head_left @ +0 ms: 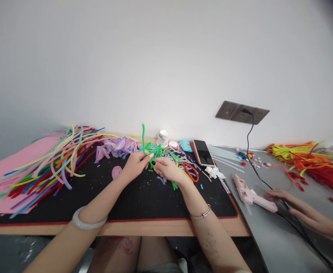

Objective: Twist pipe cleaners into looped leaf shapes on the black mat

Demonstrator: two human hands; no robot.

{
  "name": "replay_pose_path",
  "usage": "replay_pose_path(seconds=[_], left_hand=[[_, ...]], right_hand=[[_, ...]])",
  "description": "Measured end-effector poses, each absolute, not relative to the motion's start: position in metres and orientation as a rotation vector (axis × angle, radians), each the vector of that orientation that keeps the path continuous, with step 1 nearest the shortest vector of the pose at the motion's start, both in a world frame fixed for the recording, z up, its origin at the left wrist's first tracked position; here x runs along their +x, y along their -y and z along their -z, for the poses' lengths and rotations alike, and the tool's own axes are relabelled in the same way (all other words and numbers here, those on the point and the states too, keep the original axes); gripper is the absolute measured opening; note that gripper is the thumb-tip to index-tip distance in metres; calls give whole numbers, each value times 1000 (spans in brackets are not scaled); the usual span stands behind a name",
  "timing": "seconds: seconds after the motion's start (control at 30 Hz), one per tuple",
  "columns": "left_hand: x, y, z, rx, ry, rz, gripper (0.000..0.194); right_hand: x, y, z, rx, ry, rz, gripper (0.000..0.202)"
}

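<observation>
Over the black mat, my left hand (138, 165) pinches a green pipe cleaner (143, 136), whose free end stands up above the fingers. Close beside it, my right hand (168, 168) has its fingers closed on the same green piece, and the two sets of fingertips nearly meet. A small dark spot shows between them, too small to name. Just behind the hands lies a cluster of bent green pipe cleaners (157, 150). A coiled pink-purple piece (116, 172) rests on the mat near my left wrist.
Loose coloured pipe cleaners (61, 163) cover the left, with purple bundles (118, 146) behind. A paper cup (163, 138) and a phone (203, 152) stand near the wall. On the grey table at right, another person's hand (285, 199) is by a corded glue gun (251, 195).
</observation>
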State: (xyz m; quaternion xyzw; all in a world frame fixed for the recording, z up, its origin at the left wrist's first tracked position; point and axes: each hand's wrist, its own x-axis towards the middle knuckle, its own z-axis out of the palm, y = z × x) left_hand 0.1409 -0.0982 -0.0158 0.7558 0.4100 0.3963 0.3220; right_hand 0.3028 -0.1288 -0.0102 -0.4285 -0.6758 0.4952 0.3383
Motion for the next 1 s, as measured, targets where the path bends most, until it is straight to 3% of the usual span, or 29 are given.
replay_pose_path(seconds=[0.37, 0.57, 0.9, 1.0], left_hand=[[138, 96, 18, 1762, -854, -940, 26], [137, 97, 16, 1896, -950, -933, 29], [139, 90, 26, 1957, -1123, -1018, 29], [140, 90, 28, 1961, -1111, -1022, 28]], right_hand=[[307, 132, 6, -1125, 1676, -1476, 25], [310, 127, 13, -1183, 1786, -1487, 25], [309, 125, 11, -1269, 2058, -1009, 25], [312, 125, 11, -1256, 2100, -999, 26]])
